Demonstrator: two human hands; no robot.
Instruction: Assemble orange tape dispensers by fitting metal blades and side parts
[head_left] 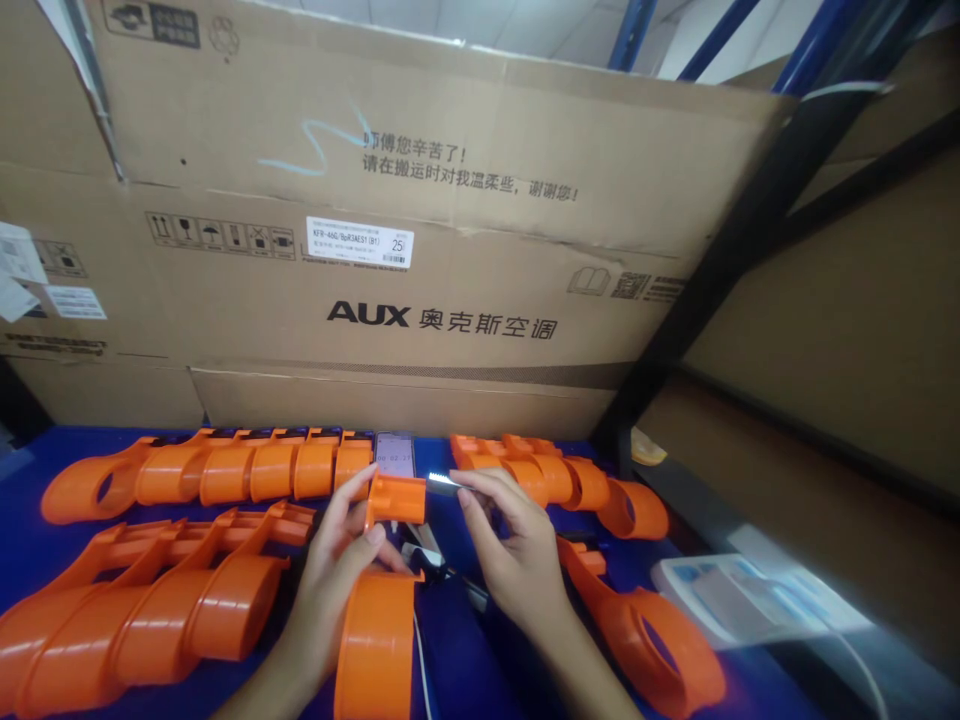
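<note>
My left hand [341, 550] is closed around the narrow upper end of an orange plastic part [379, 640]. The part's wide ring-shaped end hangs below, towards me. Between the thumb and fingers of my right hand [517, 550] is a small toothed metal piece [444, 480], its bright teeth pointing up. It is just right of the upper end of the orange part; I cannot tell whether the two touch. My fingers hide the rest of the metal piece.
Rows of similar orange parts [225, 470] lie on the blue surface, left and right. A phone [396, 455] with a timer stands behind my hands. A white power strip [720, 600] is at right. A large cardboard box [450, 260] stands at the back, beside a dark rack post [705, 270].
</note>
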